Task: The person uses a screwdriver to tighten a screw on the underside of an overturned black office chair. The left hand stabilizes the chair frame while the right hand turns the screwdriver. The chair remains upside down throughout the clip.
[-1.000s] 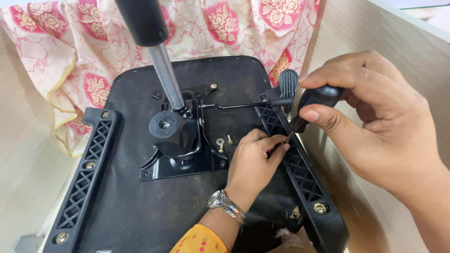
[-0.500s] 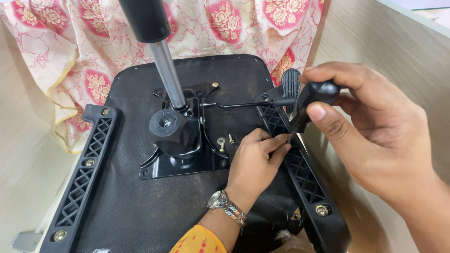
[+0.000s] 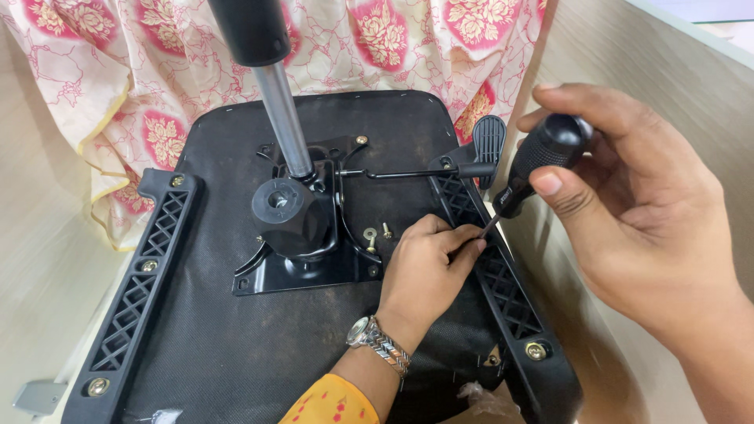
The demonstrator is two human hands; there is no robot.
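Note:
A black chair seat (image 3: 259, 353) lies upside down in front of me. My right hand (image 3: 636, 228) grips the black handle of a screwdriver (image 3: 542, 157), which slants down and left. Its tip meets the right black lattice bracket (image 3: 510, 298) of the seat. My left hand (image 3: 424, 271), with a metal wristwatch (image 3: 377, 341) and a yellow sleeve, rests on the seat and pinches around the screwdriver tip. Whatever sits under the fingertips is hidden.
A metal mechanism plate (image 3: 314, 267) with a grey gas cylinder (image 3: 283, 126) rises from the seat's middle. Two loose screws (image 3: 371, 234) lie beside it. A thin lever rod (image 3: 408, 173) runs to a black paddle (image 3: 488, 140). The left bracket (image 3: 133, 298) carries brass bolts. Flowered cloth (image 3: 118, 78) hangs behind.
My right hand has shifted its fingers on the screwdriver handle and moved slightly up and right. My left hand stays pinched at the tip.

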